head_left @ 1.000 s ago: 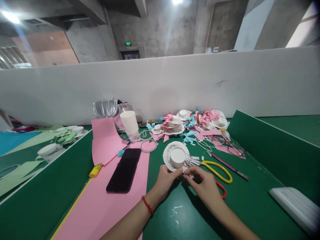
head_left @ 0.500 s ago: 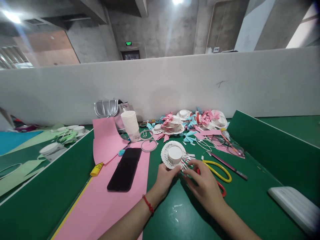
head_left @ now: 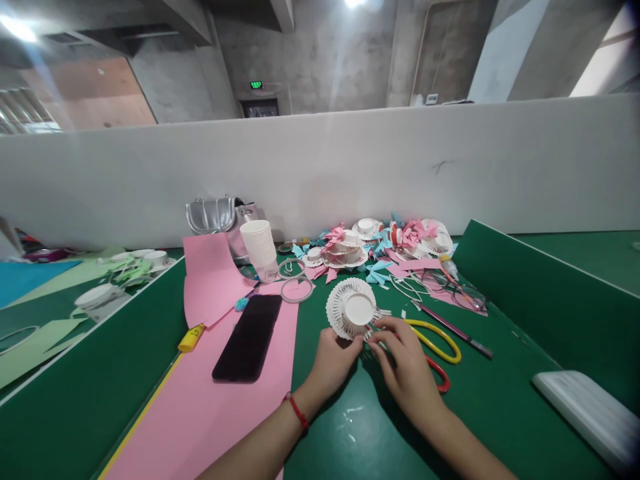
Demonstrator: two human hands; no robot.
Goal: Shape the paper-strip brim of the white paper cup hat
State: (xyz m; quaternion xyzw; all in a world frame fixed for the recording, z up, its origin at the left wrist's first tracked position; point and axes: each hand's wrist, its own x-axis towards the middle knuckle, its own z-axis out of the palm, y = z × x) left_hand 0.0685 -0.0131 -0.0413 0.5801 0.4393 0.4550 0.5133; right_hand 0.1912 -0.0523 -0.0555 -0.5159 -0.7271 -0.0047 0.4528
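Observation:
A white paper cup (head_left: 354, 309) cut into a fringe of curled strips lies upside down on the green table (head_left: 475, 400). My left hand (head_left: 334, 361), with a red cord at the wrist, pinches the cup's near rim. My right hand (head_left: 403, 364) is closed on a few of the straight strips at the cup's right side. Yellow-and-red scissors (head_left: 437, 347) lie just right of my right hand, partly under it.
A black phone (head_left: 247, 338) rests on pink paper (head_left: 200, 407) to the left, beside a yellow glue stick (head_left: 191, 339). A stack of white cups (head_left: 260, 250), a silver bag (head_left: 215, 215) and several finished paper hats (head_left: 350, 253) sit at the back. A white object (head_left: 585, 415) lies at right.
The cup has tilted up slightly toward me and shifted a little right. My right hand moved from the table by the scissors onto the cup's strips.

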